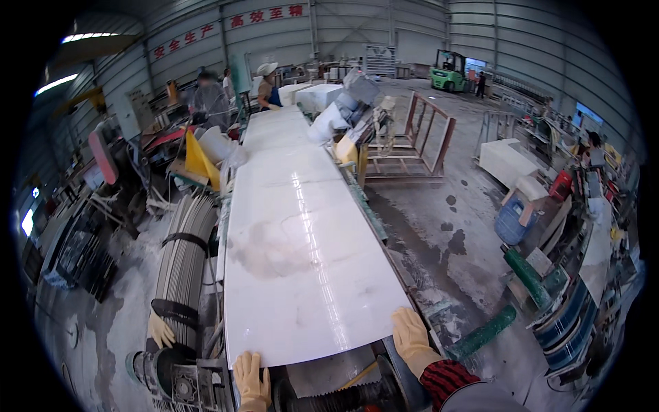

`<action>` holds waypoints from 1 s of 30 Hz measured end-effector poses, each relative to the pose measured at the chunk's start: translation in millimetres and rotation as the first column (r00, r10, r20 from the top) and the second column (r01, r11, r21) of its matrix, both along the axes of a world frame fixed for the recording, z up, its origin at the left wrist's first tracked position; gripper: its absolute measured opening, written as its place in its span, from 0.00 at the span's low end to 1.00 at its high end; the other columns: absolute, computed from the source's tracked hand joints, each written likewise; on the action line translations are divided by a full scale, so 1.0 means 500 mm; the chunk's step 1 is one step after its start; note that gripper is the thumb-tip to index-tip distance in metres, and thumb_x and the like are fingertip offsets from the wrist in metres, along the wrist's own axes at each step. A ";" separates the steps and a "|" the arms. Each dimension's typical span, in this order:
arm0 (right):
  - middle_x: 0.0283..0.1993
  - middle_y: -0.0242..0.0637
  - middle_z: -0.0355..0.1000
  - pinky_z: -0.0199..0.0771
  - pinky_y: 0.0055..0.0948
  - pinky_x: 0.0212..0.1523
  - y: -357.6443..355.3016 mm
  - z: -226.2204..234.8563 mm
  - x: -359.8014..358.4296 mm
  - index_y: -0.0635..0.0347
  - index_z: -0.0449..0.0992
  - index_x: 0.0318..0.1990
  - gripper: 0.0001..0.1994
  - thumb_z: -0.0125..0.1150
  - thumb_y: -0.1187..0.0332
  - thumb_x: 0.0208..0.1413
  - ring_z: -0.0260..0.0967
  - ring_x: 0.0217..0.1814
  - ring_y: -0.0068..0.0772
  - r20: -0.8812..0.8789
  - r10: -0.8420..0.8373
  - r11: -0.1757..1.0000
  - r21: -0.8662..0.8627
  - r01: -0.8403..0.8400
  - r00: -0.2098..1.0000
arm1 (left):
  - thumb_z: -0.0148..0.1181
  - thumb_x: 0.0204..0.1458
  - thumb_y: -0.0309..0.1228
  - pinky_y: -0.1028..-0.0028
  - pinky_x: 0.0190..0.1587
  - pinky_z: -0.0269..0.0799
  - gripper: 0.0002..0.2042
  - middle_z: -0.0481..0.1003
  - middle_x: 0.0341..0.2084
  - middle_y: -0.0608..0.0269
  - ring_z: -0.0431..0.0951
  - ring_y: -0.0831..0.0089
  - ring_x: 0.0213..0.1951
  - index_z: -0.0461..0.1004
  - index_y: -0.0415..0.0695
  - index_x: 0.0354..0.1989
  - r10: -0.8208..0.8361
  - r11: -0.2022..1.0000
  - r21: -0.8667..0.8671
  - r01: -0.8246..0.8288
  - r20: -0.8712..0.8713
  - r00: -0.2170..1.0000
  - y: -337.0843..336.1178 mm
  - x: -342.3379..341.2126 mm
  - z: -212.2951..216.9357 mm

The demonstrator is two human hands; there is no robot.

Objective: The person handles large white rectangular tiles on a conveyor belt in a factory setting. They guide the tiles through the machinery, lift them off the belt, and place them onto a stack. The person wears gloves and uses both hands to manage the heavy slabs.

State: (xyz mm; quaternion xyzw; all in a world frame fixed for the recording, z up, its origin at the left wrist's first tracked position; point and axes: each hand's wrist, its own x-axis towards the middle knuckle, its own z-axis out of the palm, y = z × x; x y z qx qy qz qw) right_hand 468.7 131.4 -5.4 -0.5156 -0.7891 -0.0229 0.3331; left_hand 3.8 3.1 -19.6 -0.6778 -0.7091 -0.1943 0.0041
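Note:
A long, glossy white slab (302, 226) lies on a conveyor bed that runs away from me. My left hand (252, 380), in a cream work glove, rests at the slab's near left corner with its fingers stretched out. At the near right corner my right hand (414, 340), gloved alike, lies flat with the fingers along the edge; a red-and-black cuff shows behind it. Below the slab's near edge a dark ribbed roller (350, 398) is visible. Another cream glove (162, 331) is to the left, by a strapped bundle; whether a hand is in it I cannot tell.
A strapped bundle of pale strips (182, 261) stands left of the conveyor. A rusty metal frame (425, 141), a blue barrel (515, 218) and green rollers (484, 333) are on the right. Farther back are a person in a pale hat (268, 89) and a green forklift (449, 72).

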 end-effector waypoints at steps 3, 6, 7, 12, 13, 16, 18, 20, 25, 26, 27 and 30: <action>0.59 0.53 0.75 0.73 0.54 0.67 -0.002 0.010 -0.002 0.63 0.77 0.57 0.15 0.61 0.72 0.63 0.72 0.64 0.63 -0.019 0.005 1.000 0.008 -0.005 1.000 | 0.60 0.68 0.31 0.42 0.79 0.52 0.27 0.63 0.75 0.35 0.60 0.30 0.75 0.67 0.39 0.74 0.025 0.997 -0.079 -0.020 0.062 0.998 -0.011 0.019 0.035; 0.58 0.52 0.75 0.73 0.54 0.66 -0.008 0.016 0.000 0.63 0.76 0.55 0.14 0.61 0.72 0.63 0.72 0.62 0.62 -0.023 0.002 1.000 -0.002 -0.002 1.000 | 0.60 0.69 0.31 0.42 0.79 0.52 0.26 0.62 0.76 0.33 0.59 0.29 0.75 0.67 0.39 0.74 0.033 0.996 -0.079 -0.029 0.058 0.998 -0.012 0.023 0.035; 0.57 0.51 0.75 0.73 0.54 0.65 -0.009 0.019 0.001 0.63 0.76 0.55 0.14 0.61 0.73 0.63 0.72 0.61 0.62 -0.023 0.004 1.000 -0.009 -0.005 1.000 | 0.59 0.69 0.31 0.42 0.79 0.52 0.26 0.62 0.76 0.33 0.59 0.29 0.75 0.67 0.39 0.74 0.031 0.997 -0.078 -0.027 0.057 0.998 -0.014 0.023 0.034; 0.56 0.50 0.74 0.74 0.53 0.64 -0.017 0.027 0.002 0.61 0.75 0.54 0.13 0.62 0.73 0.64 0.72 0.61 0.61 -0.041 0.001 1.000 0.019 0.000 0.999 | 0.59 0.69 0.31 0.41 0.79 0.52 0.26 0.62 0.76 0.32 0.58 0.28 0.75 0.66 0.39 0.75 0.049 0.989 -0.142 -0.040 0.062 0.997 -0.013 0.032 0.055; 0.56 0.50 0.74 0.74 0.53 0.64 -0.019 0.028 0.002 0.61 0.75 0.54 0.13 0.62 0.73 0.64 0.72 0.61 0.61 -0.044 -0.002 1.000 0.020 0.003 0.999 | 0.59 0.69 0.31 0.41 0.79 0.52 0.27 0.61 0.76 0.32 0.58 0.28 0.75 0.66 0.38 0.75 0.046 0.990 -0.136 -0.037 0.064 0.997 -0.014 0.033 0.055; 0.56 0.49 0.74 0.74 0.52 0.64 -0.024 0.032 0.004 0.60 0.75 0.54 0.13 0.62 0.73 0.64 0.72 0.62 0.61 -0.055 0.002 1.000 0.022 -0.001 0.998 | 0.59 0.69 0.31 0.41 0.79 0.52 0.27 0.61 0.76 0.33 0.58 0.29 0.75 0.66 0.38 0.75 0.045 0.991 -0.128 -0.036 0.066 0.997 -0.020 0.033 0.051; 0.56 0.49 0.74 0.74 0.52 0.64 -0.025 0.036 0.002 0.60 0.75 0.54 0.12 0.61 0.73 0.64 0.72 0.62 0.61 -0.063 -0.004 1.000 -0.002 0.003 0.998 | 0.59 0.69 0.31 0.41 0.79 0.52 0.27 0.61 0.76 0.33 0.58 0.29 0.75 0.66 0.38 0.75 0.052 0.990 -0.133 -0.043 0.064 0.997 -0.020 0.031 0.045; 0.56 0.49 0.74 0.74 0.52 0.63 -0.027 0.033 0.001 0.60 0.75 0.54 0.12 0.61 0.73 0.64 0.72 0.61 0.61 -0.067 -0.004 1.000 -0.012 0.003 0.998 | 0.60 0.68 0.31 0.41 0.79 0.52 0.27 0.61 0.76 0.34 0.58 0.30 0.75 0.66 0.38 0.75 0.047 0.993 -0.108 -0.042 0.042 0.998 -0.025 0.020 0.023; 0.55 0.48 0.73 0.74 0.52 0.62 -0.031 0.032 0.011 0.60 0.75 0.53 0.12 0.61 0.73 0.63 0.72 0.60 0.60 -0.062 -0.007 1.000 -0.019 0.006 0.998 | 0.62 0.67 0.29 0.41 0.79 0.52 0.28 0.61 0.76 0.34 0.58 0.29 0.76 0.66 0.37 0.75 0.038 0.993 -0.116 -0.032 0.043 0.998 -0.025 0.024 0.022; 0.55 0.47 0.73 0.73 0.52 0.62 -0.031 0.030 0.011 0.59 0.75 0.53 0.12 0.61 0.73 0.63 0.71 0.60 0.59 -0.061 -0.011 1.000 -0.012 0.011 0.998 | 0.62 0.68 0.29 0.42 0.79 0.52 0.28 0.62 0.76 0.34 0.58 0.29 0.76 0.66 0.37 0.75 0.043 0.991 -0.127 -0.036 0.048 0.998 -0.025 0.027 0.027; 0.54 0.46 0.73 0.73 0.52 0.62 -0.029 0.026 0.012 0.58 0.75 0.53 0.12 0.61 0.72 0.63 0.71 0.60 0.58 -0.062 -0.016 1.000 -0.005 0.016 0.998 | 0.62 0.68 0.29 0.42 0.79 0.52 0.28 0.62 0.76 0.33 0.58 0.29 0.76 0.66 0.37 0.75 0.047 0.990 -0.139 -0.040 0.051 0.998 -0.024 0.031 0.032; 0.54 0.45 0.73 0.73 0.52 0.62 -0.031 0.026 0.008 0.57 0.74 0.53 0.12 0.61 0.72 0.62 0.71 0.59 0.57 -0.056 -0.017 1.000 -0.003 0.017 0.998 | 0.49 0.78 0.38 0.50 0.87 0.39 0.32 0.46 0.87 0.47 0.43 0.42 0.86 0.52 0.50 0.88 -0.002 0.950 -0.311 -0.035 -0.120 0.993 -0.032 -0.018 -0.027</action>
